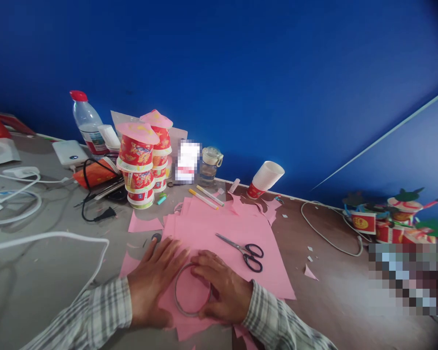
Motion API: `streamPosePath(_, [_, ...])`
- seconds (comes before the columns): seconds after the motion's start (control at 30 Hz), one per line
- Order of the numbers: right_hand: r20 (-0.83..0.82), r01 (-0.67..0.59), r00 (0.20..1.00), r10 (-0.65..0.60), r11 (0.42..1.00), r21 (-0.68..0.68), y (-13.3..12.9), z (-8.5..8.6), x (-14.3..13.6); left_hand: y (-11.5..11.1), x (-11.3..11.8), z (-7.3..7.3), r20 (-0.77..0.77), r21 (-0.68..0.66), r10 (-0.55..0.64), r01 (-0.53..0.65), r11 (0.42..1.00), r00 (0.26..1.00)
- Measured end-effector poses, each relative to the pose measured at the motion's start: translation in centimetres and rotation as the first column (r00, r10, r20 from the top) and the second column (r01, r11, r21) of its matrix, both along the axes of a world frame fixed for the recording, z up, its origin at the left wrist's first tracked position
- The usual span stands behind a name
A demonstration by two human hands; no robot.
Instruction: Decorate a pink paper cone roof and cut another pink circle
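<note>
A thin grey ring (pixel 179 304) lies on a stack of pink paper sheets (pixel 197 223). My right hand (pixel 224 287) curves round the ring's right side, its fingertips at the top and its thumb at the bottom. My left hand (pixel 156 282) rests flat with fingers spread on the left part of the paper, just beside the ring. Scissors (pixel 244 250) with dark handles lie on the sheets beyond my right hand, their blades pointing away to the left. Two slim pens (pixel 206 197) lie at the far edge of the paper.
Stacked red cups with pink paper cones (pixel 138 160) stand at the back left. Behind are a capped bottle (pixel 85 116), a phone (pixel 187 163), a small water bottle (pixel 209 167) and tilted paper cups (pixel 264 177). White cables (pixel 51 236) cross the left; cup crafts (pixel 394 218) stand right.
</note>
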State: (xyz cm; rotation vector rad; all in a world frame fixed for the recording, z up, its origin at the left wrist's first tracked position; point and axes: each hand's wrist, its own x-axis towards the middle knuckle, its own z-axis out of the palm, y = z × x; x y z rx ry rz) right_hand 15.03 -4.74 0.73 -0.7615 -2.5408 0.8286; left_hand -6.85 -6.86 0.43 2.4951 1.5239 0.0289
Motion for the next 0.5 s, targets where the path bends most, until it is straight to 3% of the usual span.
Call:
streamPosePath(0.13, [0.013,0.001,1.0,-0.001,1.0,0.003,-0.1,0.2,0.0,-0.1,-0.3,-0.4,0.048,0.043,-0.027,0.025,0.999,0.998])
streamPosePath(0.27, [0.01,-0.008,1.0,0.008,1.0,0.024,-0.1,0.1,0.1,0.8,-1.2,-0.7,0.212,0.087,-0.066,0.048,0.995,0.975])
streamPosePath(0.4, [0.01,-0.01,1.0,0.01,1.0,0.029,-0.1,0.0,0.2,2.5,-1.8,0.4,0.411,0.068,-0.052,0.026,0.997,0.91])
streamPosePath(0.5, [-0.008,-0.027,1.0,0.027,0.999,0.023,-0.1,0.3,0.0,3.4,-1.2,1.8,0.47,0.021,-0.079,0.078,0.997,0.879])
